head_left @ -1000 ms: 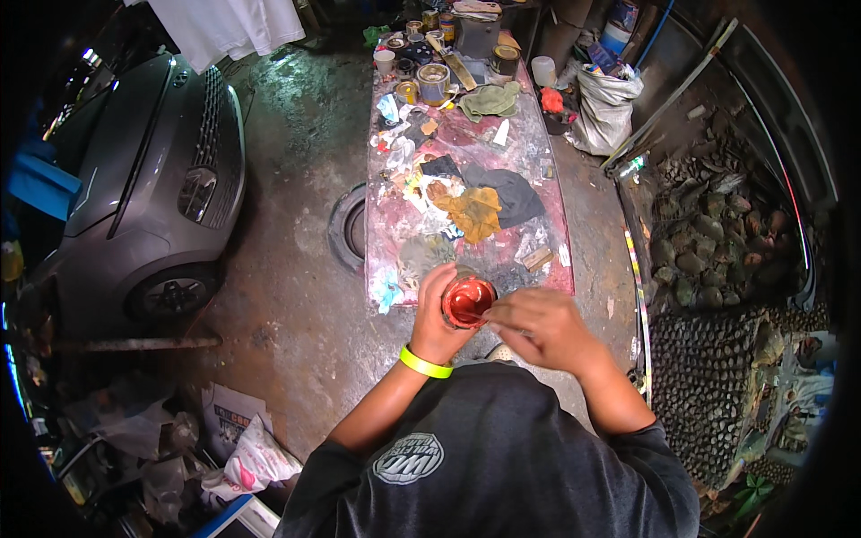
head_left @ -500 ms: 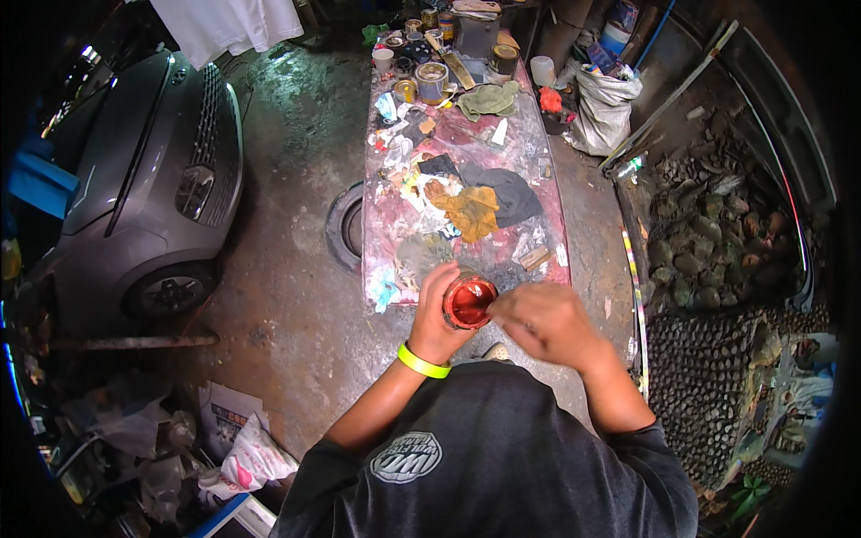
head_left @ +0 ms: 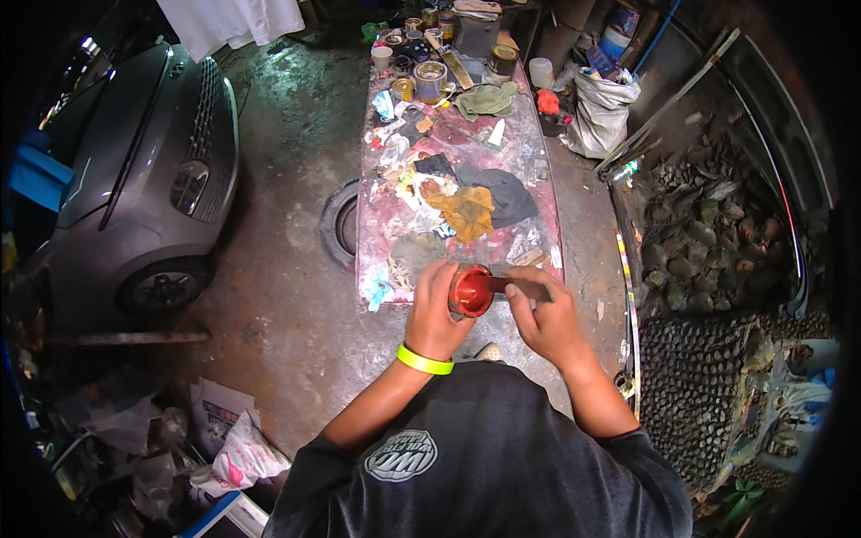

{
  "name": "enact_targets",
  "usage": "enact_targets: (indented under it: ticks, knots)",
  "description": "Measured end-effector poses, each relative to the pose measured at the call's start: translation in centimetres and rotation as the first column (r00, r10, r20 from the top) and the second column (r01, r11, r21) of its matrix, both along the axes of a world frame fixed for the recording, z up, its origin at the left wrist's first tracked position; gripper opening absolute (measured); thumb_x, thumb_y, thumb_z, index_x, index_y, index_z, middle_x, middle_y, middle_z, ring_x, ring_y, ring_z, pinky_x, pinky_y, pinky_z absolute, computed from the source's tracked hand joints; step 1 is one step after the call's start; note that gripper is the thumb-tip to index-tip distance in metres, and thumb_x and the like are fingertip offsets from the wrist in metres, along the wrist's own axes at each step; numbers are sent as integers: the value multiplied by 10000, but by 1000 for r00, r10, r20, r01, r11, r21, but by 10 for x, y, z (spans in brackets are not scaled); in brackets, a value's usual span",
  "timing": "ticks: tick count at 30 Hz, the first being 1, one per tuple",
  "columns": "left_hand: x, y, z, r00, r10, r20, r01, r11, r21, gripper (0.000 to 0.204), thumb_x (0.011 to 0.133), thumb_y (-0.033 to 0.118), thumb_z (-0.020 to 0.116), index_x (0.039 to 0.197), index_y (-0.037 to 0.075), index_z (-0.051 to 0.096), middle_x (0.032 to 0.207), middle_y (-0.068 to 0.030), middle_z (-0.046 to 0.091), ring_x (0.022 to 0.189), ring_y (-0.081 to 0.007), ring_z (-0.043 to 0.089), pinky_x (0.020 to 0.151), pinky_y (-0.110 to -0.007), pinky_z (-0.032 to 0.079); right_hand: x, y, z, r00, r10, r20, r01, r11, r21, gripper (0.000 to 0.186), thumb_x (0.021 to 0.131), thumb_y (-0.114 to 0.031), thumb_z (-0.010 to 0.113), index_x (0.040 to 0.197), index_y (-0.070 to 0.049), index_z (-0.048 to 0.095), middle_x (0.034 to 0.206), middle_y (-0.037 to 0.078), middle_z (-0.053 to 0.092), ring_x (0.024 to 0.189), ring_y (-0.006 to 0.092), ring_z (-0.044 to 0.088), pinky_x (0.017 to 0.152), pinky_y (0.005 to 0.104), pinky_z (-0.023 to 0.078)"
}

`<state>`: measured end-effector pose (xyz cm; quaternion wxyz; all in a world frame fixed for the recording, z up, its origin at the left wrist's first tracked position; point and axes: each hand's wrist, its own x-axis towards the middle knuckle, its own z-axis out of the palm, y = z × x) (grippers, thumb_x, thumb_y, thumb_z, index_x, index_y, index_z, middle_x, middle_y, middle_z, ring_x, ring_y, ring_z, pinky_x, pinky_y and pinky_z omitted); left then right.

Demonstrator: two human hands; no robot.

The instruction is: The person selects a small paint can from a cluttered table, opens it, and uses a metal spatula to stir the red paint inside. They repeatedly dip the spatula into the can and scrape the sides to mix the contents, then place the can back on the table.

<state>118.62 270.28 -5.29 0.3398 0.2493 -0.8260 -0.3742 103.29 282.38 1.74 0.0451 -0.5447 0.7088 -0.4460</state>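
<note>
My left hand [head_left: 432, 316] is wrapped round a small open can of red paint [head_left: 472, 294], held in front of my body at the near end of the table [head_left: 529, 134]. Glossy red paint shows inside it. My right hand [head_left: 554, 330] grips a flat dark stick [head_left: 520, 287] between thumb and fingers; its left end reaches over the rim into the can. A yellow-green band [head_left: 425, 360] circles my left wrist. Just beyond the can lie a mustard-brown rag [head_left: 470, 215] and a dark grey cloth [head_left: 509, 195].
Paint tins [head_left: 431, 82], a green cloth [head_left: 487, 101] and used rags crowd the table's far half. A tyre [head_left: 339, 226] lies by its left edge. A grey car [head_left: 143, 179] stands at left, a white sack [head_left: 603, 112] at far right, and stones [head_left: 708, 242] line the right.
My right hand has turned and drawn slightly right, so the flat stick now shows between it and the can. My left hand still holds the can, which has moved little.
</note>
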Motion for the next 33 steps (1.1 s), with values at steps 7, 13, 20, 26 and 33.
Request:
enact_targets:
  ticks: [7,13,20,26,33]
  knots:
    - [-4,-3,-22,997,21,72,-17,998,-60,850,675,36,875,1423,32,470,1415,-222,502,1305,-430,527,1078,-474,475,-3,2,-54,278,-140,950,288,956,57,213,1034,-144,557,1183,4,592,846,95,665,688,144,672,593,289,560]
    - [-5,-8,-28,985,-155,-82,175,879,444,859,695,4,856,1442,24,434,1412,-142,523,1318,-270,549,1107,-407,458,-32,19,-24,587,-126,800,286,956,-59,293,1080,-264,531,1139,2,641,847,55,678,677,109,638,626,251,505]
    - [-29,6,-17,873,-461,-158,456,660,597,915,708,48,883,1482,20,396,1391,-124,550,1329,-222,540,1136,-381,429,-57,28,33,790,-82,607,123,992,-26,380,1094,-341,522,1020,-1,674,822,21,664,674,71,598,605,235,468]
    - [-59,23,-8,703,-681,-207,637,472,610,952,717,21,881,1510,19,357,1423,-126,534,1339,-218,533,1144,-379,432,-80,54,67,868,-160,470,135,987,87,530,1109,-434,430,910,-4,666,740,32,641,652,109,589,607,279,472]
    - [-98,46,20,503,-825,-257,781,306,544,933,723,76,905,1483,-6,370,1381,-144,553,1293,-246,561,1121,-390,446,-122,72,83,780,-131,612,146,989,26,461,1081,-469,506,931,-68,675,710,-18,585,555,50,487,510,248,381]
